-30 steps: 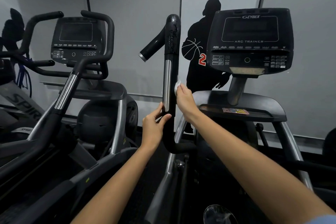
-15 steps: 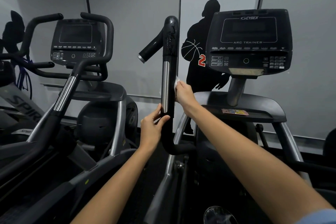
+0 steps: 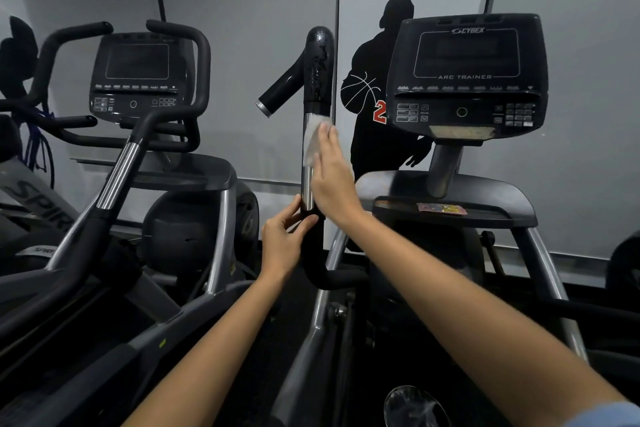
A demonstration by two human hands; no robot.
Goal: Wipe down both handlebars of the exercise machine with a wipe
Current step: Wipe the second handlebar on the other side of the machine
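The machine's left handlebar [image 3: 318, 69] rises upright in the middle of the view, black at the top with a chrome band [image 3: 307, 189] lower down. My right hand [image 3: 332, 173] presses a white wipe [image 3: 313, 140] flat against the chrome band with straight fingers. My left hand [image 3: 282, 241] grips the black part of the bar just below the chrome. The console [image 3: 465, 76] of this Cybex Arc Trainer stands to the right. Its right handlebar is out of view.
A second trainer with its own console [image 3: 136, 74] and curved handlebars [image 3: 194, 45] stands close on the left. A grey wall panel with a black basketball-player silhouette [image 3: 377, 94] lies behind. A round cup holder [image 3: 415, 406] sits at the bottom.
My right hand has moved up the bar from its right side onto the chrome band, and the wipe now lies spread over the front. My left hand keeps its grip.
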